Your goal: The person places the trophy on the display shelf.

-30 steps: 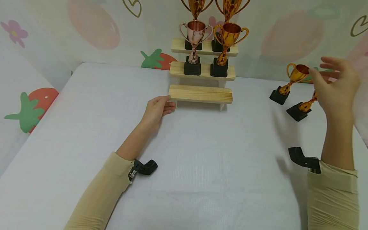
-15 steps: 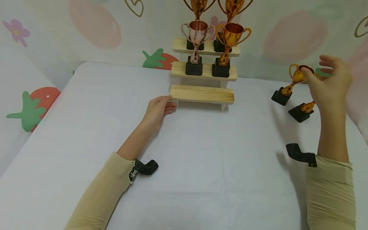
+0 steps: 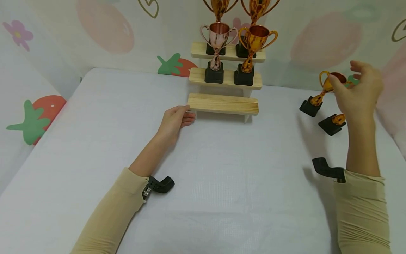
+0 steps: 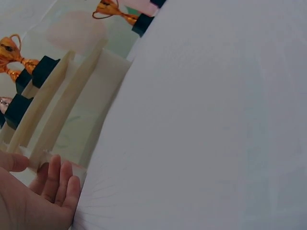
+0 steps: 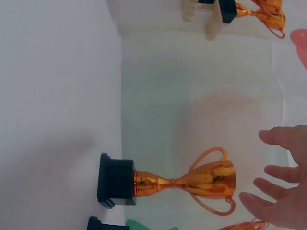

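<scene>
My left hand [image 3: 173, 121] pinches the left end of the lowest step of a three-tier wooden display stand [image 3: 223, 103], thumb on top, as the left wrist view also shows. Two trophies stand on the middle step: a rose-pink one [image 3: 217, 37] and a gold one [image 3: 256, 40]. My right hand [image 3: 360, 90] is held over two gold trophies on the table at the right, fingers spread and holding nothing. In the right wrist view the fingers are apart from the rim of the nearer-seen trophy [image 5: 208, 179]. The other trophy [image 3: 337, 120] is mostly hidden behind the hand and wrist.
Two larger gold trophies [image 3: 258, 7] stand on the top step, their tops cut off by the frame. A patterned wall covering [image 3: 323, 42] rises right behind the stand. White cloth covers the table [image 3: 203, 176].
My right hand has drifted slightly left above the trophies, covering more of the nearer one. The left hand keeps its hold on the step. The head view has shifted a little.
</scene>
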